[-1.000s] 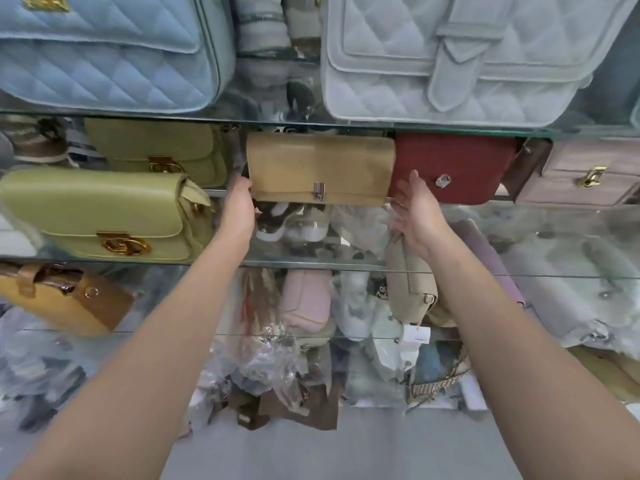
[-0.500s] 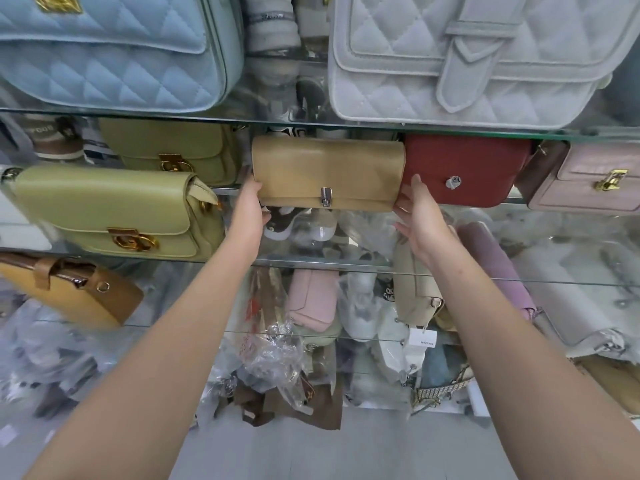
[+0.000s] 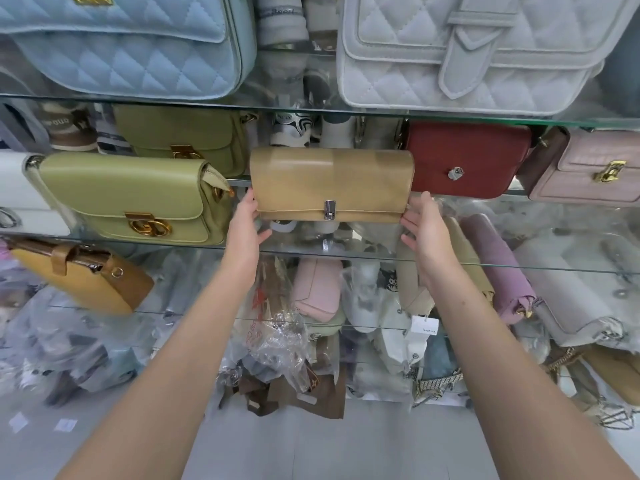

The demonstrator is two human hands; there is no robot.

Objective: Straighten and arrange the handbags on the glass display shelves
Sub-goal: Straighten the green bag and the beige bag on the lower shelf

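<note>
Ideally, the tan handbag [image 3: 330, 183], pressed between flat left hand [image 3: 247, 221] and right hand [image 3: 425, 225], is set square to the glass shelf [image 3: 239, 182] edge.

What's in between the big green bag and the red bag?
The tan handbag, with the left hand at one end and the right hand at the other. The head view shows it.

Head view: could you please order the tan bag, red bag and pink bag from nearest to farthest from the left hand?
1. tan bag, centre, touching the left hand.
2. red bag, right of the tan bag.
3. pink bag, far right.
</note>
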